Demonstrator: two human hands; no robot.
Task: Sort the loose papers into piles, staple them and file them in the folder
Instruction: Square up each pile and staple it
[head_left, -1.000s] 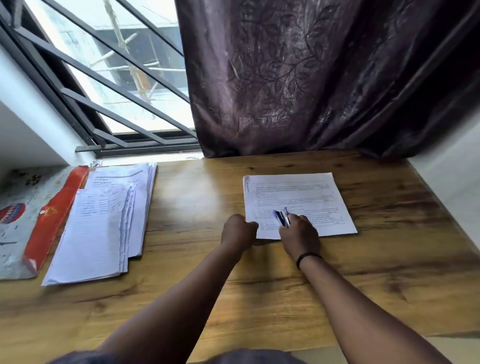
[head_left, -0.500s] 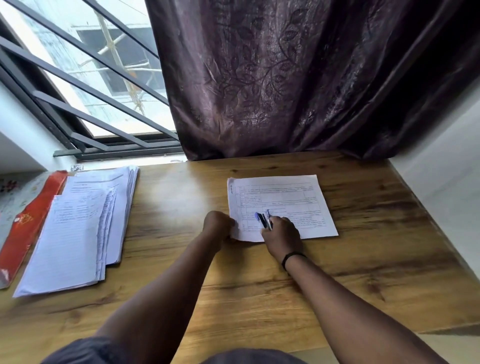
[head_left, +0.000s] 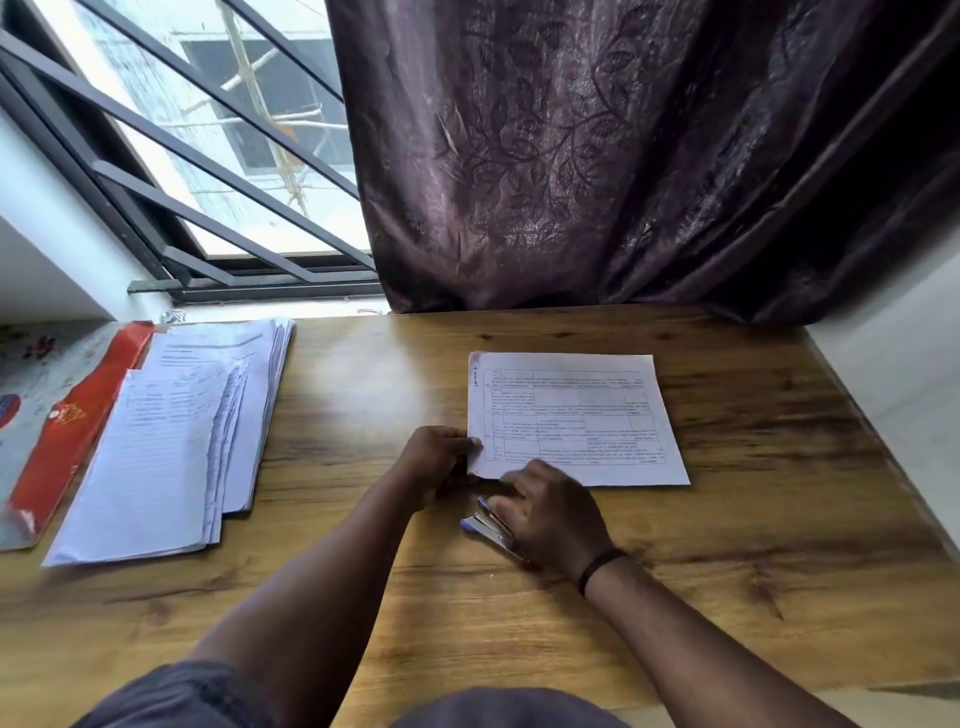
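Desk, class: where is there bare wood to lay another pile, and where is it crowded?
Bare wood lies between the paper stack and the stapled sheets, and right of those sheets to the wall. It is crowded at their near left corner, around the left hand, right hand and stapler.

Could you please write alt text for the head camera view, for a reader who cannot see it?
A person's left hand pinches the near-left corner of a printed paper set on a wooden table, while the right hand holds a blue stapler just off that corner. A larger paper pile and a red folder lie at left.
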